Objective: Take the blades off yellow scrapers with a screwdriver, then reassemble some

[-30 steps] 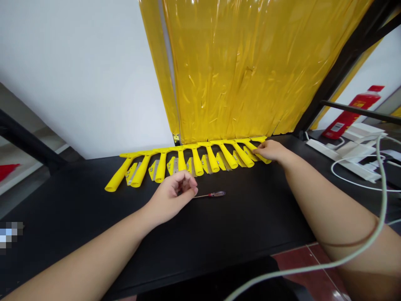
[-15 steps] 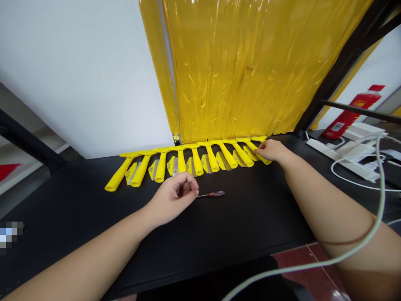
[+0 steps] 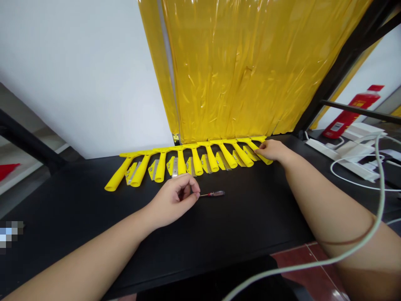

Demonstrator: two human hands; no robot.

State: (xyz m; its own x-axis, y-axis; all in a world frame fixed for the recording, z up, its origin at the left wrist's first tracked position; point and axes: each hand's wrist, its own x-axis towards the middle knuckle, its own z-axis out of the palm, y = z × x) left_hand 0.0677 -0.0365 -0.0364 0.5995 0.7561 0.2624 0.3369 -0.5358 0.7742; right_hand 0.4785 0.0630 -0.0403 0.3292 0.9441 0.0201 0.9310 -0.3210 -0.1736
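Several yellow scrapers (image 3: 159,166) stand in a row along the back of the black table, their hollow handles towards me. Metal plates with small screws show between the handles. My right hand (image 3: 271,150) is closed with thumb and fingers on the handle of the rightmost scraper (image 3: 264,158). My left hand (image 3: 178,198) is curled in front of the row, thumb and index fingertip together. A small screwdriver (image 3: 216,193) with a clear and red handle points its shaft at those fingertips. I cannot tell whether they touch the shaft or hold anything.
Behind the row hang a yellow plastic curtain (image 3: 244,75) and a white panel (image 3: 94,75). At right are a red bottle (image 3: 352,110), a white power strip (image 3: 341,161) and cables. A pale cable (image 3: 313,265) loops across my right forearm.
My left hand has shifted very slightly right and down, near the screwdriver's tip. The right hand stays on the rightmost scraper, and the row has not moved.
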